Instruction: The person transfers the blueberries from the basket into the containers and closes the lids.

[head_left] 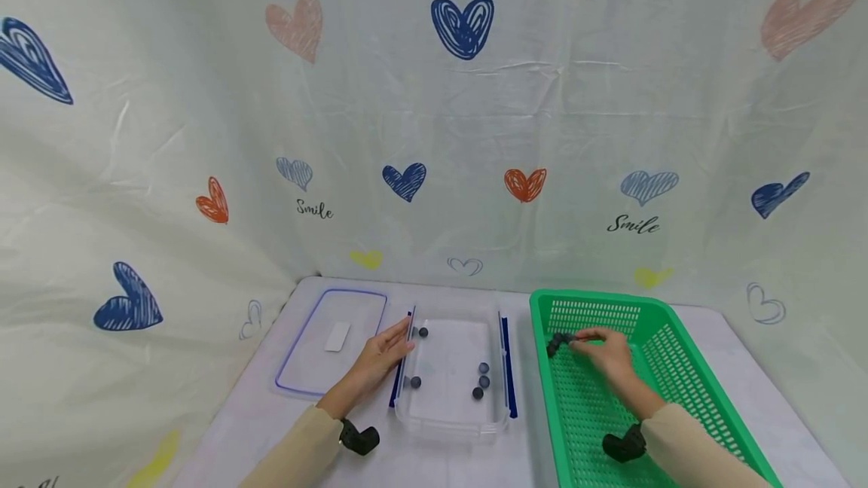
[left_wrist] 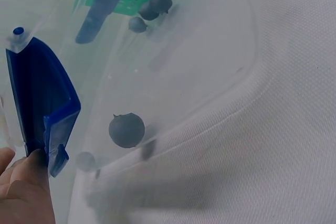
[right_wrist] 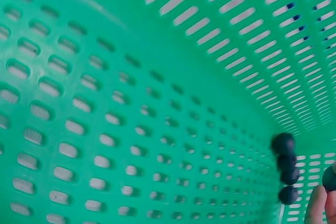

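Note:
In the head view a clear plastic container (head_left: 453,425) stands on the table with several blueberries (head_left: 484,382) inside. My left hand (head_left: 373,364) rests against its left wall, fingers extended; in the left wrist view fingertips touch the lower end of a blue side latch (left_wrist: 63,90). To the right, my right hand (head_left: 608,356) reaches into a green plastic basket (head_left: 552,413). Between thumb and fingertips it pinches a blueberry (right_wrist: 330,180), partly cut off at the right wrist view's edge. Beside it, more blueberries (right_wrist: 284,144) lie clustered along the basket's side.
A clear lid (head_left: 305,367) with a blue rim lies left of the container, a white rectangle (head_left: 337,337) showing within its outline. The basket's tall slotted walls surround the right hand. A curtain (head_left: 380,111) printed with hearts hangs behind the table.

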### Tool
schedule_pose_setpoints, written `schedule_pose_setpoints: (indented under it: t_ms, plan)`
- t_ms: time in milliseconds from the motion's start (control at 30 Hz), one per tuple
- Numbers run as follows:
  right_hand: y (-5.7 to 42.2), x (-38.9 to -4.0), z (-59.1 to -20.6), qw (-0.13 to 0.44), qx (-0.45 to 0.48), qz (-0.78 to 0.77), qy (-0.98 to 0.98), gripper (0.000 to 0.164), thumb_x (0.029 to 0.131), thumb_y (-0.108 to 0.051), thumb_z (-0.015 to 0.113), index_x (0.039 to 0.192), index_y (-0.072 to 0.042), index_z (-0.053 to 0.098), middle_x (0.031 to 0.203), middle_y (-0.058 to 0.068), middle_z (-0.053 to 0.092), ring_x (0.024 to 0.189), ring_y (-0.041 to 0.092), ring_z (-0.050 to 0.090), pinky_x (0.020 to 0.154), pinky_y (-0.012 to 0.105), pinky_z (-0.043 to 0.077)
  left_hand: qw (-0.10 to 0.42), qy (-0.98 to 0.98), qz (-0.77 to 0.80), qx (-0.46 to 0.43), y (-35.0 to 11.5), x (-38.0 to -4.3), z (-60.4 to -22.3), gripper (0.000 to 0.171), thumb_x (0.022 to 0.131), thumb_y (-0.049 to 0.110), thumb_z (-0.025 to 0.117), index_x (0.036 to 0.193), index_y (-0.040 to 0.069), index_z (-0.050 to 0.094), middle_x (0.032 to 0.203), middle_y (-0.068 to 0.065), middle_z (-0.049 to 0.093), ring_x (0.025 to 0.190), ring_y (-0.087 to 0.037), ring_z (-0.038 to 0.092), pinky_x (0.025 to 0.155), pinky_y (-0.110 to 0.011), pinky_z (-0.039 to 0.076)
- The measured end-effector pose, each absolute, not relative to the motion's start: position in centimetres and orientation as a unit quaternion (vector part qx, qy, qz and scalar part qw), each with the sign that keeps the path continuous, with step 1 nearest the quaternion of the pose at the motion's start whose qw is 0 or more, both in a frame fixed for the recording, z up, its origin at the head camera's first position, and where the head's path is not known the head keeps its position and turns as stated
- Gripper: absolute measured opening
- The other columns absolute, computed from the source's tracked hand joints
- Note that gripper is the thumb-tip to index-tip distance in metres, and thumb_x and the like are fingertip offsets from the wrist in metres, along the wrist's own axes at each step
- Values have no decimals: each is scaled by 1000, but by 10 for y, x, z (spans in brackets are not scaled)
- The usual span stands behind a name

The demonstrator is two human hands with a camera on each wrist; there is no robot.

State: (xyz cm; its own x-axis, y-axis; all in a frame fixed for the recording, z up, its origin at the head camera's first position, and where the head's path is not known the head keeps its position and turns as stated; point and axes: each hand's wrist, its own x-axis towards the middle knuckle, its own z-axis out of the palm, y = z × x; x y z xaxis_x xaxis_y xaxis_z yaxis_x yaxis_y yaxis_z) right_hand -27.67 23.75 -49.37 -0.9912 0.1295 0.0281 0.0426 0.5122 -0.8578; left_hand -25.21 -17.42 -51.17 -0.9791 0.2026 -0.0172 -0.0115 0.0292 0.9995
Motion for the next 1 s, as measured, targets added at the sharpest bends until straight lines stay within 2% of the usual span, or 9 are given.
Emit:
schedule_pose_setpoints:
  t_ms: [133,467,733,867,1000]
  plan:
    - [239,-272,-485,39,-40,510,-858,29,82,-13,68,105,5,64,100,17,62,99,30,52,75,40,51,82,707,699,69,-174,-248,-506,60,91,18,58,143,5,30,149,-9,24,136,-24,22,105,-28,27]
    - [244,-260,-456,23,-21,538,-842,39,84,-23,69,110,5,61,115,21,53,115,34,41,90,54,42,80,693,713,71,-173,-251,-509,63,89,19,62,143,6,31,149,-9,24,135,-23,22,104,-27,27]
    - [250,-254,-444,18,-18,551,-834,46,81,-30,71,110,4,61,116,19,53,117,33,39,92,56,38,100,687,716,79,-172,-245,-493,59,92,9,56,143,0,27,149,-13,20,136,-27,19,104,-30,26]
    - [250,-251,-439,16,-8,547,-837,46,81,-31,71,111,3,61,115,18,53,116,33,39,91,55,40,91,682,721,79,-173,-247,-499,60,91,11,58,142,1,29,149,-12,22,136,-26,20,104,-29,26]
    - [249,-247,-434,22,2,538,-843,45,81,-31,71,111,2,62,113,15,55,106,24,49,87,49,46,83,684,720,80,-174,-251,-508,61,90,16,60,143,5,31,149,-8,24,136,-22,22,105,-26,26]
